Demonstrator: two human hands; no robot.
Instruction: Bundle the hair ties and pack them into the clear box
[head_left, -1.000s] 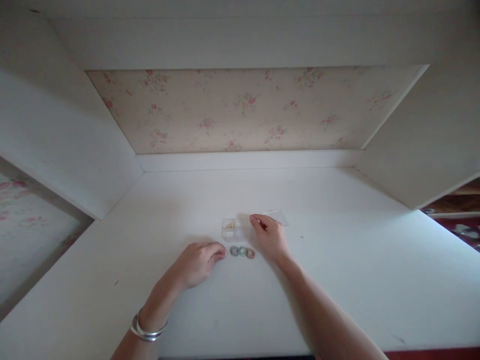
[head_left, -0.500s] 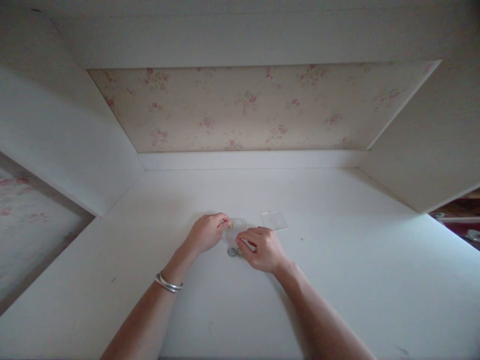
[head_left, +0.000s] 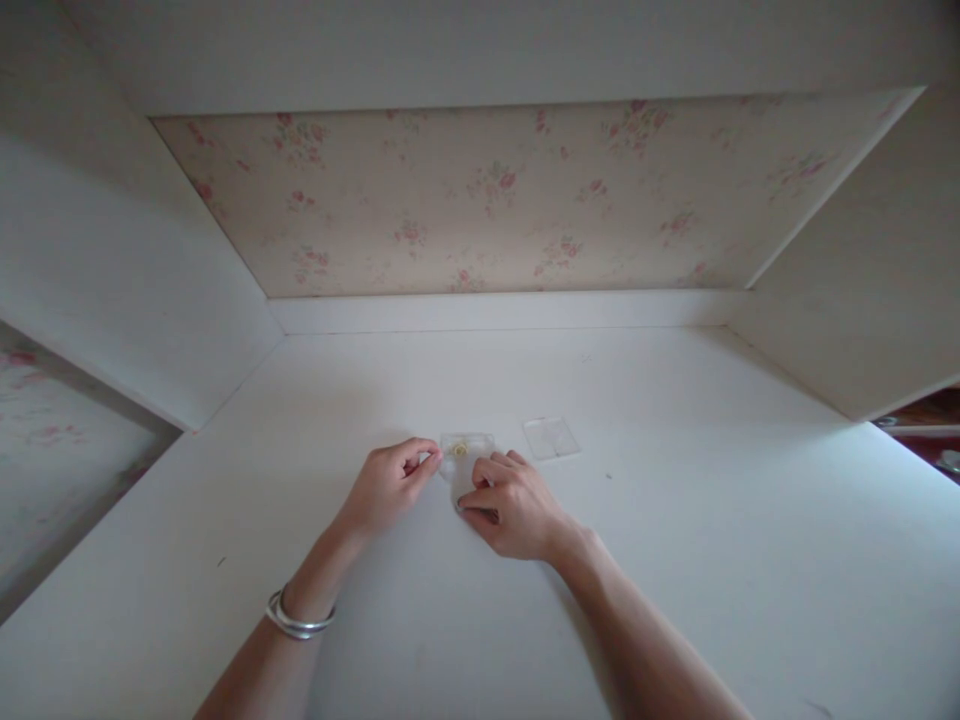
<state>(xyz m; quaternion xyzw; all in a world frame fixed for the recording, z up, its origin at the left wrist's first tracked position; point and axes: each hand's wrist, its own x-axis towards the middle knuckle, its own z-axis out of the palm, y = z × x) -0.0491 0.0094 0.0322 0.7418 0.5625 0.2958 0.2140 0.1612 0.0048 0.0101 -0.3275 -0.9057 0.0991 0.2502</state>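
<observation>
Two hands meet at the small clear box point(head_left: 466, 448), which we take as our landmark on the white counter point(head_left: 675, 560). Our left hand point(head_left: 390, 483) comes in from the box's left, thumb and forefinger drawn together right at its left edge; whether these fingers point(head_left: 429, 462) pinch anything or only touch the wall is too small to tell. Our right hand point(head_left: 510, 502) lies just on the near side of the box, fingers curled down and together against the counter, touching or nearly touching the near wall; what sits under them is hidden. Inside the box a tiny yellowish ring-like piece point(head_left: 459, 450) shows near the left end, so it lies closer to the left fingertips than to the right ones. The box's long axis runs left to right across our view, and the left hand is in line with it while the right hand approaches across it. Right of the box, a little apart, lies a flat clear lid point(head_left: 551, 437). A silver bangle point(head_left: 294, 620) circles the left wrist, well back from the box.
</observation>
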